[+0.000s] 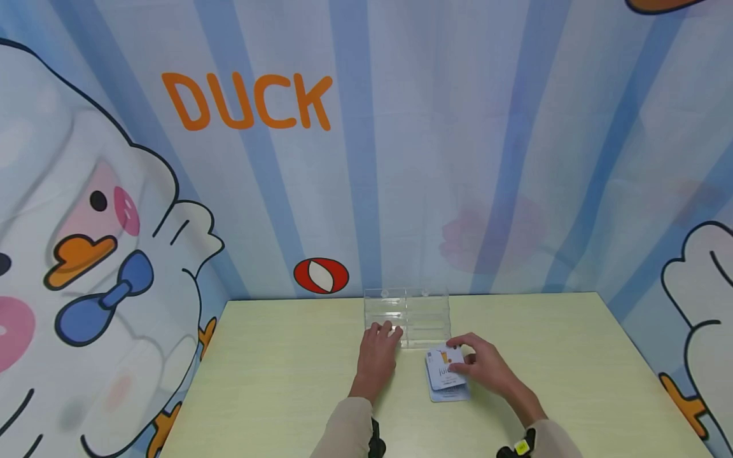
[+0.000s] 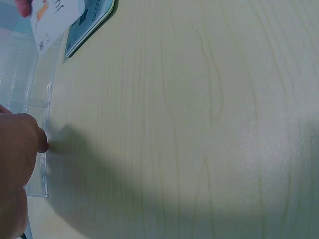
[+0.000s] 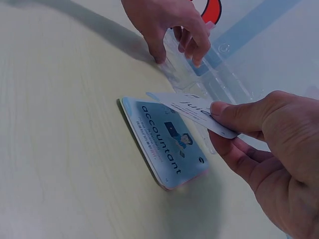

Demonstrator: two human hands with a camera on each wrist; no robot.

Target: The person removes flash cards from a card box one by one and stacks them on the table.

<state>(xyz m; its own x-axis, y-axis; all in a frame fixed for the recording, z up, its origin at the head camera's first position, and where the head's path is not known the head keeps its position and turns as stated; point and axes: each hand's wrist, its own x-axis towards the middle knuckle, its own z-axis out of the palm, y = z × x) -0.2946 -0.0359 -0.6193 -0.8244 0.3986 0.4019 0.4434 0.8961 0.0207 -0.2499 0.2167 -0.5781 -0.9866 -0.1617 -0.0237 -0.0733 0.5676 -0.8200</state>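
Note:
A white card [image 3: 187, 106] printed "juice" is pinched between the thumb and fingers of my right hand [image 1: 487, 362]. It is tilted above a stack of cards [image 3: 164, 142], whose top blue card reads "accountant". My left hand [image 1: 378, 356] grips the front left part of a clear plastic rack [image 1: 427, 318], thumb at its front edge and fingers bent over it, as the right wrist view shows. The left wrist view catches the back of the left hand [image 2: 20, 154] at the rack [image 2: 37, 94], with a corner of the juice card [image 2: 52, 20] above.
The rack stands at the back of a pale wood-grain table [image 1: 275, 381], close to the curtain [image 1: 395, 159] with its duck print. The card stack lies in front of the rack's right half. Bare tabletop extends to both sides.

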